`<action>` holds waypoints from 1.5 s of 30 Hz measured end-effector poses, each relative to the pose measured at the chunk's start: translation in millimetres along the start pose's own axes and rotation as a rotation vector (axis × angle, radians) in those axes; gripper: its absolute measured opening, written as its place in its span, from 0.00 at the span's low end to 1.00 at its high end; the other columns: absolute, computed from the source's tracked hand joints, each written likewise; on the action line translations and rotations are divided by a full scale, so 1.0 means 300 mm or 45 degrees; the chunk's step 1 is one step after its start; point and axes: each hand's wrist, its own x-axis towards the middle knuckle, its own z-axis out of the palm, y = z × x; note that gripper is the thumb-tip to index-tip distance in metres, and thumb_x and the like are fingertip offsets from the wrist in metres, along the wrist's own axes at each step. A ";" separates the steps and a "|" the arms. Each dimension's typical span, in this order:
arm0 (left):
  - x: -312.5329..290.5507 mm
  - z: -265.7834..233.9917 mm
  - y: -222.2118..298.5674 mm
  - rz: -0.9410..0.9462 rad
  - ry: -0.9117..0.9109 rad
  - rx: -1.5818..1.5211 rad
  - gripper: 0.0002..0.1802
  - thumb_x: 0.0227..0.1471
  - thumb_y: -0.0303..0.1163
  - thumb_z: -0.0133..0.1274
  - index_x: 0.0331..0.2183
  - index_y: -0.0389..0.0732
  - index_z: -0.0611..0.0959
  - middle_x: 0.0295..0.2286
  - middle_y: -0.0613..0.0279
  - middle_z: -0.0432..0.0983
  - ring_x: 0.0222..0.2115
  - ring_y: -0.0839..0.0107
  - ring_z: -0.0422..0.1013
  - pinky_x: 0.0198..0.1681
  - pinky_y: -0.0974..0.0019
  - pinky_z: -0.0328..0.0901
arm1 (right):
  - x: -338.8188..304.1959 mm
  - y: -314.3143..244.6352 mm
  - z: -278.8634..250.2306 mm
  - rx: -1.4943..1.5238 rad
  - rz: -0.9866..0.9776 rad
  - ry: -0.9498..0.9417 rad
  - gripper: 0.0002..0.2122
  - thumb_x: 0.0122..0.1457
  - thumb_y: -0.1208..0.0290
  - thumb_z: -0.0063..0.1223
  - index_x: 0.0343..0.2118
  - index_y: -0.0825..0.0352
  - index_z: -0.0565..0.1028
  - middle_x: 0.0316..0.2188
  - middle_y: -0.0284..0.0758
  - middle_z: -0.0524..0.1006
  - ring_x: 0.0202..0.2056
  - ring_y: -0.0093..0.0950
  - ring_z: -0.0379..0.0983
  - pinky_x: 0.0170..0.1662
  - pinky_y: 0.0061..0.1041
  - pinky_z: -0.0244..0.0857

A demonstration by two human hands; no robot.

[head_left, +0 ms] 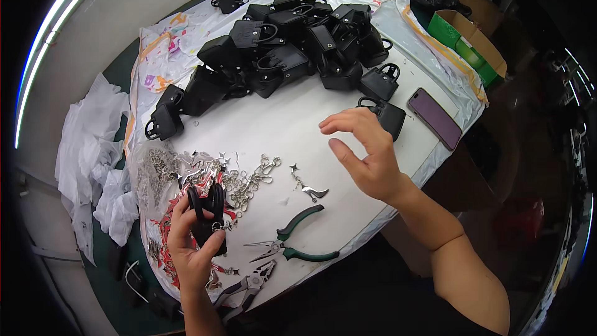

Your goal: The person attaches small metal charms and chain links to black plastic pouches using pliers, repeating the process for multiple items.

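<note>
My left hand is closed round a mini black handbag, its two loop handles upward. A small metal ring or clasp shows by the thumb. Held above the white work surface, my right hand has nothing in it, thumb and fingers curved apart. Between the hands lies a silver charm shaped like a high-heeled shoe, on a short chain with a star. Beside the left hand are silver clasps and rings and a heap of red and silver charms.
Many mini black handbags are piled across the far side. Green-handled needle-nose pliers lie open near me, next to a second pair of pliers. A phone rests at the right edge. Beyond it stands a green box; white plastic hangs at left.
</note>
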 end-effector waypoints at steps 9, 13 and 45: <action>0.027 0.014 0.021 0.097 -0.103 0.194 0.20 0.38 0.28 0.68 0.38 0.38 0.83 0.52 0.48 0.69 0.49 0.58 0.71 0.52 0.61 0.64 | 0.056 -0.153 0.209 0.503 -0.064 -0.536 0.08 0.52 0.81 0.63 0.36 0.68 0.79 0.35 0.35 0.80 0.36 0.30 0.75 0.41 0.27 0.68; 0.014 -0.001 -0.011 0.212 -0.093 0.237 0.21 0.38 0.30 0.69 0.39 0.39 0.83 0.51 0.46 0.69 0.48 0.54 0.72 0.50 0.60 0.67 | 0.061 -0.182 0.344 0.604 -0.107 -0.662 0.07 0.52 0.76 0.65 0.35 0.65 0.79 0.33 0.33 0.79 0.35 0.33 0.75 0.40 0.30 0.68; -0.021 0.026 -0.025 0.028 -0.025 0.223 0.24 0.41 0.24 0.64 0.44 0.32 0.82 0.54 0.38 0.68 0.52 0.53 0.72 0.53 0.57 0.67 | -0.032 -0.113 0.437 0.664 -0.369 -0.462 0.18 0.46 0.75 0.69 0.42 0.66 0.81 0.36 0.36 0.76 0.32 0.33 0.73 0.34 0.31 0.67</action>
